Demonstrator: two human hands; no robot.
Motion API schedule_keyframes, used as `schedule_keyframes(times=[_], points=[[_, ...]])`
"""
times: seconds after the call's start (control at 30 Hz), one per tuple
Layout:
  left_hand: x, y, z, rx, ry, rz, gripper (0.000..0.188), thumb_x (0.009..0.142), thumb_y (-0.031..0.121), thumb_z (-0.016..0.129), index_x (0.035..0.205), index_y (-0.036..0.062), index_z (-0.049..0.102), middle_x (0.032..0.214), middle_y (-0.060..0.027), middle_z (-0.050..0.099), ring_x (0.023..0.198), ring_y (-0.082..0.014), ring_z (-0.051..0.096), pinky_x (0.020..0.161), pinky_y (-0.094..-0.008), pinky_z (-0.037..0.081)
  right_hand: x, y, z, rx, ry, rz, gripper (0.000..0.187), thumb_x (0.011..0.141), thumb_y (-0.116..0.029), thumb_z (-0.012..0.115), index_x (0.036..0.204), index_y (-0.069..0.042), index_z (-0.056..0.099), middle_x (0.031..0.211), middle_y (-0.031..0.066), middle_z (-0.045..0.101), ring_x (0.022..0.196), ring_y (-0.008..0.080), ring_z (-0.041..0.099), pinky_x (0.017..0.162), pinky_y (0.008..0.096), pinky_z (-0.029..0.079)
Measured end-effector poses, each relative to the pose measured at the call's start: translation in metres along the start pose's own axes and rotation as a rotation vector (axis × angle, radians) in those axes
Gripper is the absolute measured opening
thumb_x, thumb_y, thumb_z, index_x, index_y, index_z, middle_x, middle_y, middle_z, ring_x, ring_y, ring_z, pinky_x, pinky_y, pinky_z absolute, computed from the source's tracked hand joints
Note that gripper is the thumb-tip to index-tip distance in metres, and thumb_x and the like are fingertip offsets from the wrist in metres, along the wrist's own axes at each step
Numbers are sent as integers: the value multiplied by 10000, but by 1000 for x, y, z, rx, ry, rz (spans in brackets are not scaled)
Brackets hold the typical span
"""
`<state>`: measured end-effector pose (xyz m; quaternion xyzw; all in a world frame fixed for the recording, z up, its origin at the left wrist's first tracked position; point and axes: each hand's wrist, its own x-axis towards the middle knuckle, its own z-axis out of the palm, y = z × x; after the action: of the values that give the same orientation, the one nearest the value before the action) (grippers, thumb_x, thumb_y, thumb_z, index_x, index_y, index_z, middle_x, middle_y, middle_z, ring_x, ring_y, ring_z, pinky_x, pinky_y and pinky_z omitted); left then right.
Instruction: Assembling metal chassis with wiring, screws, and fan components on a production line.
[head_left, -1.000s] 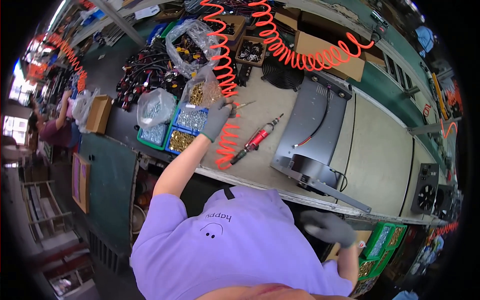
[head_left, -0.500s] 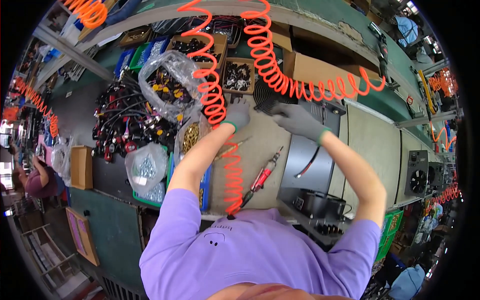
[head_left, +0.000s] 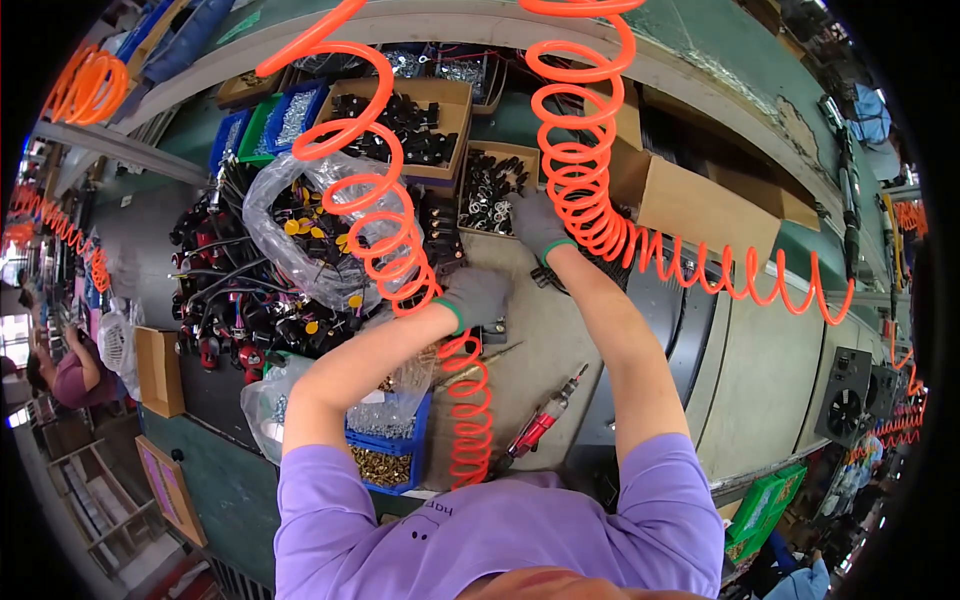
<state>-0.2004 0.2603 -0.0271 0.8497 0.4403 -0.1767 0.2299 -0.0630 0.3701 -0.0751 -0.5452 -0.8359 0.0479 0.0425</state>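
My left hand, in a grey glove with a green cuff, is over the bench beside an orange coiled hose. Its fingers curl down near a small dark part, and whether they grip it is unclear. My right hand, gloved alike, reaches to the near right corner of a cardboard box of small black and white parts. Its fingertips are too hidden to show a hold. Beneath my right wrist, a round black wire grille lies partly covered. A red power screwdriver lies nearer me.
Left stand a plastic bag of yellow-and-black parts, a pile of black cabled parts and a blue bin with brass screws. Another orange coiled hose hangs at right, before an open carton. A grey metal panel lies under my right forearm.
My right hand has moved from above the grille to the parts box. The left hand has come back toward me, away from that box. The view has shifted, and the hoses appear larger.
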Motion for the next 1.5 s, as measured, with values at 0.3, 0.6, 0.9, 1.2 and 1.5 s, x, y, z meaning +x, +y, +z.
schedule_keyframes(times=[0.3,0.6,0.9,1.2,1.5], points=[[85,-60,-42,-258,551,-457,269,778,195,591,1012,65,566,1000,-188,569,863,-354,606,720,-452,503,-2,9,26,574,86,179,231,734,-106,595,960,-67,625,923,144,597,890,339,565,775,427,448],[108,-57,-43,-167,448,-544,331,775,309,626,1008,78,590,1009,-161,600,916,-320,616,757,-419,507,10,49,24,796,146,249,200,810,-77,587,992,5,609,941,145,638,890,247,616,787,332,478],[72,-72,-42,-1273,710,-424,256,785,119,615,985,-13,524,830,-118,588,764,-205,597,647,-307,506,15,28,-46,614,-25,158,188,810,-121,584,967,-27,626,966,147,629,910,294,607,800,354,476],[29,-41,-20,-2047,757,-301,251,855,85,489,1094,24,534,823,-53,584,678,-144,572,609,-287,509,25,13,-28,284,-2,-149,177,783,-169,579,943,-158,655,954,79,629,954,280,575,820,382,461],[-7,-16,1,-2245,597,-206,228,842,62,495,1062,44,549,871,-71,601,709,-155,584,627,-298,490,37,-5,-27,127,-217,-44,268,803,-206,558,1061,-185,626,1010,102,621,952,297,588,848,413,444]])
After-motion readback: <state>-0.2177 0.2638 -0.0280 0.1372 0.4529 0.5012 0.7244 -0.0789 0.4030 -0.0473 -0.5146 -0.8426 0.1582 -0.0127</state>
